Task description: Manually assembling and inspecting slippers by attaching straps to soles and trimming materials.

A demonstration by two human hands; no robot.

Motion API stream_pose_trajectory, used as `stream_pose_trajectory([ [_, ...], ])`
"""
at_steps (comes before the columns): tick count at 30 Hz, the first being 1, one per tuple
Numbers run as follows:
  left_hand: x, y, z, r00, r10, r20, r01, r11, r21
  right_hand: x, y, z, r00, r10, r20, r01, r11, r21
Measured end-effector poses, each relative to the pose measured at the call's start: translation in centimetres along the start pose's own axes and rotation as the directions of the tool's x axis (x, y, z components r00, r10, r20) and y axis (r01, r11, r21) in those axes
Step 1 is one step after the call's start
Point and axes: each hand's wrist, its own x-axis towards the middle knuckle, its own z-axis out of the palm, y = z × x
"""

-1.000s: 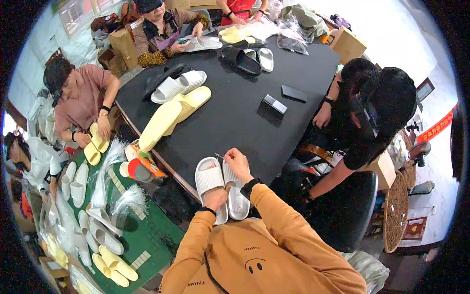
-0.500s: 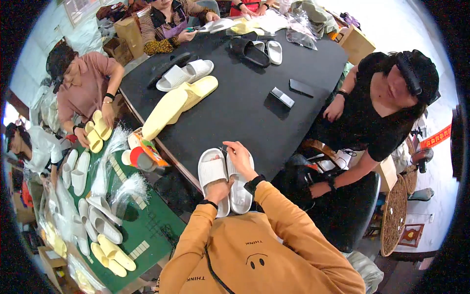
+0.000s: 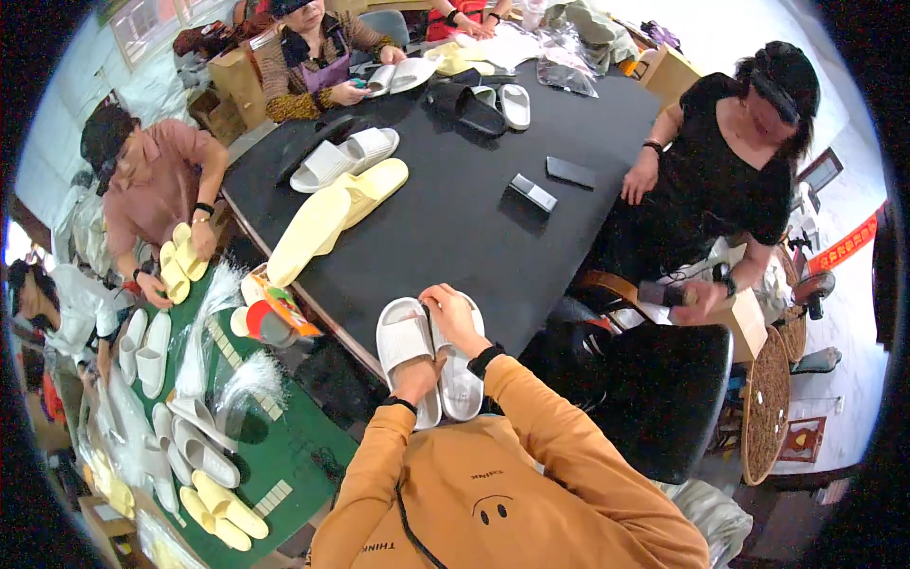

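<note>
A pair of white slippers with ribbed straps stands side by side at the table's near edge, toes pointing away from me. Into the left white slipper (image 3: 402, 327) reaches my left hand (image 3: 414, 377), its fingers hidden under the strap, gripping it. Over the strap of the right white slipper (image 3: 462, 391) lies my right hand (image 3: 453, 318). Its thumb and fingertips pinch together at the gap between the two straps; what they hold there is too small to make out. Ahead on the tabletop rests a pair of pale yellow slippers (image 3: 308, 237).
Across the black table (image 3: 427, 209) lie white slippers (image 3: 327, 163), black slippers (image 3: 466, 109), a small silver-and-black box (image 3: 534, 192) and a dark phone-like slab (image 3: 571, 173). A green table (image 3: 313, 436) with slippers adjoins at left. Co-workers sit around; a black chair (image 3: 664, 398) stands right.
My right fingertips have come down closer to the slippers' inner edges; my left hand stays in the slipper. The co-worker at right has lowered their head and now holds a dark object.
</note>
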Motion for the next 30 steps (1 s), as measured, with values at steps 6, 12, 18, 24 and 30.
stream_pose_trajectory([
  [6,-1.4,1.4,-4.4,0.996,0.024,0.081,-0.015,0.994,-0.112,-0.1,-0.3,0.2,0.998,0.007,-0.062,-0.007,1.0,0.008],
  [12,-5.5,0.9,-4.3,0.866,0.255,-0.43,-0.271,0.962,0.025,-0.5,-1.3,0.7,0.994,0.015,-0.105,-0.008,0.997,0.073],
  [18,-6.2,1.8,-6.7,0.944,0.171,-0.281,-0.252,0.925,-0.284,-1.0,-0.3,0.8,0.983,0.008,-0.181,0.017,0.991,0.131],
  [24,-0.1,2.4,-9.8,0.855,-0.064,-0.515,-0.282,0.776,-0.564,-1.4,-1.2,0.1,0.999,0.034,0.024,-0.039,0.978,0.205],
  [30,2.9,1.7,-7.7,0.893,-0.022,-0.449,-0.267,0.777,-0.57,-1.6,-0.2,0.4,0.995,0.099,-0.012,-0.088,0.929,0.358],
])
